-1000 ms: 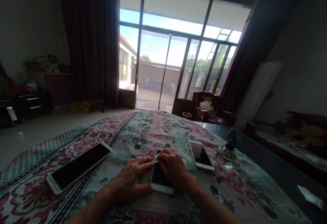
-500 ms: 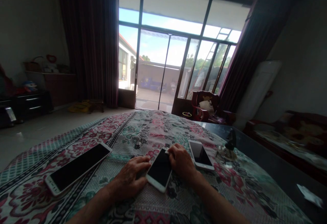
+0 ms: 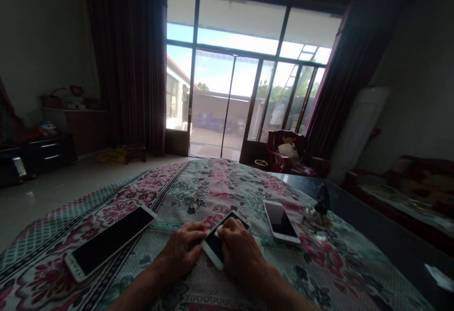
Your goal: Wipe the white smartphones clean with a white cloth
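A white-framed smartphone (image 3: 213,257) with a dark screen lies tilted on the flowered tablecloth in front of me. My right hand (image 3: 238,247) covers much of its screen, fingers bent and pressed down around a crumpled white tissue (image 3: 219,230). Only bits of that tissue show at the fingertips and beside the hand. Along the phone's left edge rests my left hand (image 3: 182,249), palm down, fingers stretched out and thumb apart, the tips at the edge. A larger smartphone (image 3: 111,242) lies face up to the left. Another white smartphone (image 3: 281,221) lies to the right, screen up.
On the right of the table stands a small dark figurine (image 3: 322,202) on a clear base. Beyond the cloth is a dark glossy tabletop (image 3: 369,240) with a whitish packet (image 3: 440,277). A wooden chair (image 3: 285,152) stands near the glass doors.
My right hand has moved left and toward me, from the phone's right edge onto its screen, with the white tissue. The phone appears turned slightly clockwise. My left hand stays beside it.
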A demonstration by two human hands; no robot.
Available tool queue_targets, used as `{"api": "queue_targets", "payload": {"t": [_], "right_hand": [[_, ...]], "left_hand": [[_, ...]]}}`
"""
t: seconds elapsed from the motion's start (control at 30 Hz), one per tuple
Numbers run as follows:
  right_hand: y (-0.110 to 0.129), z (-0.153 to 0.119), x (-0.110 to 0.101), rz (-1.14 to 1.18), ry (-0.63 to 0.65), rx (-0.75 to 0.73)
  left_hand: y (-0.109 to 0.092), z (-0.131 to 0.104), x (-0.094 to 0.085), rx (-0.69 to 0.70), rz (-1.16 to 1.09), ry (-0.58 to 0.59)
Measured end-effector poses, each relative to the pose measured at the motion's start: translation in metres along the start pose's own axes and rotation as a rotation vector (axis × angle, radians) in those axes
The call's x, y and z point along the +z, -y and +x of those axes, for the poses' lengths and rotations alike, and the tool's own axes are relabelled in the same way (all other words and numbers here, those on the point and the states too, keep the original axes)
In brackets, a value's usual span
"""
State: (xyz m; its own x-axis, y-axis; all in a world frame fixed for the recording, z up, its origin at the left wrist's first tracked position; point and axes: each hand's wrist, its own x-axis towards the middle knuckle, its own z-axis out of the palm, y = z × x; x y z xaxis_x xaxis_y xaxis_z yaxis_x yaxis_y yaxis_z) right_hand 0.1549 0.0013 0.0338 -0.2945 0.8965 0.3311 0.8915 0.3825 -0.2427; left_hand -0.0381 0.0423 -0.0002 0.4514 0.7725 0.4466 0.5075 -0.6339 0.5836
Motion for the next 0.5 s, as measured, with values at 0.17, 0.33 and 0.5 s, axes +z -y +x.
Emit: {"api": "queue_targets", "payload": {"t": [0.17,0.33,0.5], "right_hand": [[-0.004,0.004,0.002,0.034,-0.024,-0.038],[-0.038,0.02,-0.006,-0.065,-0.083,0.137],[-0.046,0.024,-0.002,-0.084,-0.085,0.186]], "left_hand": [[0.007,-0.001,0.005,0.017,-0.005,-0.024],[0.011,-0.001,0.008,0.019,0.006,-0.028],[0.004,0.0,0.004,0.004,-0.001,-0.005]]}}
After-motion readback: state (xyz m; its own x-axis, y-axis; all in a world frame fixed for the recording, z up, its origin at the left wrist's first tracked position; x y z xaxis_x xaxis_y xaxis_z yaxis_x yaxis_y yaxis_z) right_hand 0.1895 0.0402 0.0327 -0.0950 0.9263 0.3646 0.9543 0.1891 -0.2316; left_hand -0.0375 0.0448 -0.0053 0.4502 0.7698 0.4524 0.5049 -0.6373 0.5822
